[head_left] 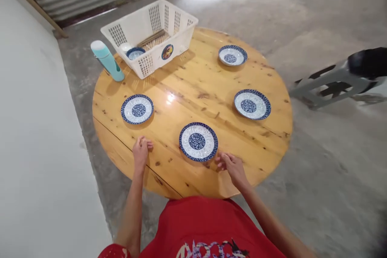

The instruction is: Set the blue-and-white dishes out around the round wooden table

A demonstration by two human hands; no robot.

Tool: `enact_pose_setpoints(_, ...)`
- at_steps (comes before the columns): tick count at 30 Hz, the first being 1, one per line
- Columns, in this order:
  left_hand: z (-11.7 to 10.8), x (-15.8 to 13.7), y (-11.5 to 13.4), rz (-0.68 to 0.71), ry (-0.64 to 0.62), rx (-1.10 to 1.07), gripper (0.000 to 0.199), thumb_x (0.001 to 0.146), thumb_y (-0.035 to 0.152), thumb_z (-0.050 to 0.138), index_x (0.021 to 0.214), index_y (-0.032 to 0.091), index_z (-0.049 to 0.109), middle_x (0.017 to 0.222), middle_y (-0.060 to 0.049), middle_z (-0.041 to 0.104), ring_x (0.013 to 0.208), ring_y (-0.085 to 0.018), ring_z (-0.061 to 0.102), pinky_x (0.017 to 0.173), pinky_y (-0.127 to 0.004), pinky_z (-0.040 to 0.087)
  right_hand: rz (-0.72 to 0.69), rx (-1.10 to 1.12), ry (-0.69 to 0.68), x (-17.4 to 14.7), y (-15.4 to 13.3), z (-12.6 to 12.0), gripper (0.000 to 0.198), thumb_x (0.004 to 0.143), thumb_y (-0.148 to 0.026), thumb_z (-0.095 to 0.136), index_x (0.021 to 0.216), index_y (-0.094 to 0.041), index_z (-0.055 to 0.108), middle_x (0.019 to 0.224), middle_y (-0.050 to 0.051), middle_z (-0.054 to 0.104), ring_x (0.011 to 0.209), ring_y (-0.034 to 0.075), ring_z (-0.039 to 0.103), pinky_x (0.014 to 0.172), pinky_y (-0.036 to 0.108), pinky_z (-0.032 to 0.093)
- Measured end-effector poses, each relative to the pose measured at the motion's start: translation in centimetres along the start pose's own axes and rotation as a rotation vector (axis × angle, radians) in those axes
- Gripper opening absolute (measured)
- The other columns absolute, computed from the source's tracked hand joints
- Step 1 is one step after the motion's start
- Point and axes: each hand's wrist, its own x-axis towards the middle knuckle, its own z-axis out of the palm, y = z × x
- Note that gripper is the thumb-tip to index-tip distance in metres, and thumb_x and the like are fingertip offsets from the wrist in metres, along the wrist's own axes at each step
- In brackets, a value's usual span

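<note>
A round plate with a dark blue patterned rim, the front plate (198, 142), lies flat near the table's front edge. My right hand (232, 166) is just beside its lower right rim, fingers loosely bent and apart, holding nothing; whether a fingertip touches the rim is hard to see. My left hand (142, 152) hovers over or rests on the wood below the left plate (137, 109), with relaxed, half-curled fingers and nothing in them. Matching blue-and-white pieces are the right plate (252, 105) and the deeper-looking back dish (232, 55).
A white plastic basket (178, 42) stands at the back left of the round wooden table (193, 88). Inside are a blue-rimmed dish (135, 53) and some chopsticks (152, 38). Left of it stands a turquoise bottle (108, 61). A grey stool (331, 82) is on the floor at right.
</note>
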Motion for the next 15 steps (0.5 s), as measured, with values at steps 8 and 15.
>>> enact_pose_setpoints(8,2.5,-5.6,-1.4,-0.032,-0.149,0.041,0.046,0.082,0.055,0.061,0.107,0.016,0.066,0.081,-0.005,0.072,0.063,-0.014,0.068,0.061,-0.027,0.058,0.196,0.136,0.049,-2.9,3.0,0.6,0.072,0.048,-0.071,0.08,0.09,-0.014,0.069,0.073,0.008,0.072,0.049,0.015,0.059,0.043,0.024,0.042)
enact_pose_setpoints(15,1.8,-9.7,-1.1,0.049,-0.125,0.166,0.047,0.088,0.057,0.053,0.11,0.018,0.066,0.086,-0.006,0.074,0.067,-0.017,0.071,0.065,-0.03,0.06,0.175,0.145,-0.004,-3.6,3.7,0.6,0.065,0.046,-0.066,0.083,0.083,-0.015,0.069,0.069,0.008,0.071,0.047,0.015,0.058,0.041,0.024,0.043)
